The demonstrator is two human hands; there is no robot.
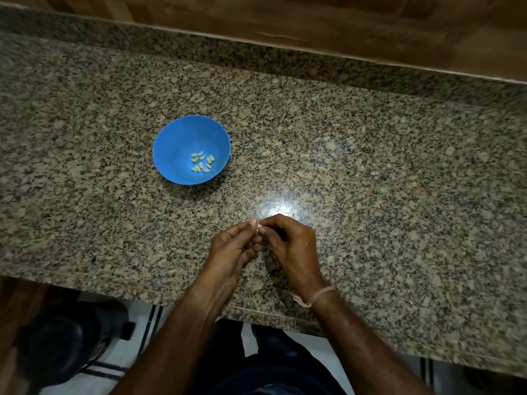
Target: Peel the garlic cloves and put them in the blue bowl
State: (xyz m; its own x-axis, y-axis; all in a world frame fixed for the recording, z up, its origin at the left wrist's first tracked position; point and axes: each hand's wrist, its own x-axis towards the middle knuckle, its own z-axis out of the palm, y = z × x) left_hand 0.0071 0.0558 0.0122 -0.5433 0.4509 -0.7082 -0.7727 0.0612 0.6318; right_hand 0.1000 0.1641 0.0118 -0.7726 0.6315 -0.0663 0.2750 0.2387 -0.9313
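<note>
A blue bowl (176,143) stands on the granite counter, left of centre, with several pale peeled garlic cloves (202,161) lying in its bottom. Nearer to me, my left hand (232,248) and my right hand (291,243) meet fingertip to fingertip over the counter. Between them they pinch a small whitish garlic clove (260,226), of which only a sliver shows. The hands sit below and to the right of the bowl, well apart from it.
The speckled granite counter (399,181) runs the full width, backed by a wooden wall strip (370,29). Its front edge crosses just under my wrists. A dark object (65,343) stands on the floor at the lower left. A pink thread band (316,296) circles my right wrist.
</note>
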